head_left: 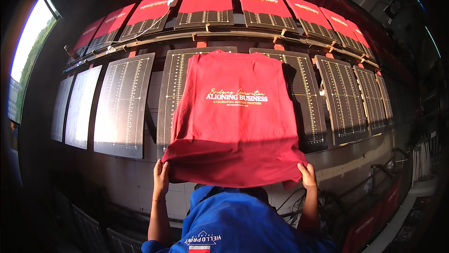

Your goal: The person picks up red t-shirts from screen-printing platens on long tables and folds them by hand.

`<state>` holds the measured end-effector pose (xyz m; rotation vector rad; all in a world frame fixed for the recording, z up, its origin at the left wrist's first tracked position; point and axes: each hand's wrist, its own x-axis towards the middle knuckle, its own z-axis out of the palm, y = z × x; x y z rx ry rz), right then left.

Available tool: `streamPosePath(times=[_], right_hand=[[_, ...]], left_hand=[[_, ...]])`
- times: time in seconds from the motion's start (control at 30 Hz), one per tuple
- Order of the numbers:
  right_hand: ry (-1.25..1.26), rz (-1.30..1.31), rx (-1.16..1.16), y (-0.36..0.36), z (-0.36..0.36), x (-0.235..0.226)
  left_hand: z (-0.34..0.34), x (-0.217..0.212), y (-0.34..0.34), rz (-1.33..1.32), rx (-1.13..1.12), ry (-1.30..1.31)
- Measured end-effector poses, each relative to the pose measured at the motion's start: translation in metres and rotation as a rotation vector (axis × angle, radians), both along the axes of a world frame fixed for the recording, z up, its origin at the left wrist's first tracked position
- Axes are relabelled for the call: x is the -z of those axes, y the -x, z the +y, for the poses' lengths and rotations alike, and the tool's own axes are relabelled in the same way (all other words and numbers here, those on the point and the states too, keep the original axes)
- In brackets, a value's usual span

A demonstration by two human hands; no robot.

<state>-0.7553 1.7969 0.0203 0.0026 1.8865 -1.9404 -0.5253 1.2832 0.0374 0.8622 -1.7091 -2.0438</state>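
A red T-shirt point(236, 124) with white and yellow lettering on it is stretched out in front of me. Its far end rests over two black boards marked with ruled lines, and its near edge hangs in a fold toward my body. My left hand point(161, 174) pinches the near left corner of the cloth. At the near right corner, my right hand point(307, 175) grips the same edge, so the hem is spread wide between both hands.
More ruled black boards stand in a row left point(124, 106) and right point(340, 99). Beyond a rail point(210, 33), a second row carries red printed shirts point(204, 1). A white cable point(159, 19) hangs at the upper left. Dark cables point(294, 206) lie below on the right.
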Motion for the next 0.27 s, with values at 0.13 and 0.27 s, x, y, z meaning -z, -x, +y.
streamPosePath(times=[0.13,0.27], right_hand=[[-0.088,-0.146,0.076,-0.005,0.022,0.007],[-0.177,-0.173,-0.014,-0.018,0.037,0.038]], left_hand=[[0.011,0.001,-0.009,-0.153,0.048,0.013],[0.001,0.049,-0.042,-0.528,0.216,0.238]])
